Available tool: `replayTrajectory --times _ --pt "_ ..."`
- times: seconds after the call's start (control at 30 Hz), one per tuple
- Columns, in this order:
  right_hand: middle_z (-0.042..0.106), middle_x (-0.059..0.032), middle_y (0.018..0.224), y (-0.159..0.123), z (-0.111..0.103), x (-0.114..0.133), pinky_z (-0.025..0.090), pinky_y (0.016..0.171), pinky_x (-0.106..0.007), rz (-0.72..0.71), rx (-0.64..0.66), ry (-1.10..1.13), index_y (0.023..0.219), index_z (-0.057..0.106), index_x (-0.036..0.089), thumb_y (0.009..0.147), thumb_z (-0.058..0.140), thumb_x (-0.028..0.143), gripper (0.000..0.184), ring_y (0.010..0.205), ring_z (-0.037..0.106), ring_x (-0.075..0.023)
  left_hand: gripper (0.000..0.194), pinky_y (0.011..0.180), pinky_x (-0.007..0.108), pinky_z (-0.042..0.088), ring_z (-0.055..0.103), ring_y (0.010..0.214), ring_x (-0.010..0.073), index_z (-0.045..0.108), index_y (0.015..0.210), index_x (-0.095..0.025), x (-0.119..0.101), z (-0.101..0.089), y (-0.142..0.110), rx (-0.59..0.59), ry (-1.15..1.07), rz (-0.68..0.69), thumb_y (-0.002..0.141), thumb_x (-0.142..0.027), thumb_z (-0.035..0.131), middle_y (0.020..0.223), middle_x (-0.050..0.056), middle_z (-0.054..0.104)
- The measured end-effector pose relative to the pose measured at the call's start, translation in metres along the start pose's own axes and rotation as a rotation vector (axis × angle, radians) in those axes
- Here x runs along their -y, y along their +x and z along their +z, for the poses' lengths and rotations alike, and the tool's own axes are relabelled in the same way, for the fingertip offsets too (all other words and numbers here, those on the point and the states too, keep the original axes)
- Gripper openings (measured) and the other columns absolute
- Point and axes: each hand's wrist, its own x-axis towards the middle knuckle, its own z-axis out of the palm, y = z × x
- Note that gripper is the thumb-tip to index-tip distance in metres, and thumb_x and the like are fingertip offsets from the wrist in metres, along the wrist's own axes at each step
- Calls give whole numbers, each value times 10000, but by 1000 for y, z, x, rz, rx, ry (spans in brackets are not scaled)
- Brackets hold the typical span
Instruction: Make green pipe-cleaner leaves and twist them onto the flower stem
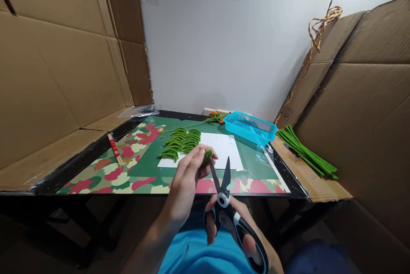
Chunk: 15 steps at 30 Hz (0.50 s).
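Note:
My left hand (188, 171) is closed, pinching a short green fuzzy piece (207, 155) that looks like bent pipe cleaner. My right hand (241, 227) has its thumb and fingers through the handles of black-and-white scissors (223, 199). Their blades are spread and point up, the left tip close beside the green piece. Past my left hand, curved green fuzzy pieces (179, 141) lie in two neat columns, partly on a white sheet of paper (224, 150). The fingers of my left hand hide part of the held piece.
A blue plastic basket (250, 128) stands at the back right, with orange and green fuzzy flowers (216, 116) beside it. A bundle of green pipe cleaners (307, 152) lies on cardboard at the right. A red-wrapped stick packet (114, 149) lies left. Cardboard walls (64, 51) flank the table.

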Motion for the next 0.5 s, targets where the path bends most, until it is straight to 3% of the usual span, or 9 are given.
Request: replayTrajectory --times 0.17,0.33,0.4,0.5 --pt "645 -105 790 3 -2 3 544 649 -468 -11 126 27 1137 754 253 629 573 1024 940 746 656 -342 256 715 196 414 457 739 134 697 826 -188 2 0 2 49 19 40 1006 -345 603 824 6 561" --pt "692 -132 1035 1 -17 1 573 846 -492 -2 139 -29 1252 722 264 661 693 924 886 1068 665 -418 342 840 209 470 558 846 152 740 806 -178 14 0 3 41 52 10 1023 -405 602 850 24 624" --pt "688 -138 1121 -1 -18 -2 559 927 -500 2 119 -45 1316 688 276 692 708 890 875 1179 630 -435 344 791 205 495 578 826 147 753 827 -181 17 0 2 25 76 2 1008 -448 634 840 20 632" --pt "686 -135 1139 -1 -14 -5 544 976 -495 6 103 -51 1374 640 272 748 715 838 848 1196 623 -417 383 546 190 478 589 664 124 754 891 -177 17 0 2 61 115 -57 969 -541 669 814 13 631"
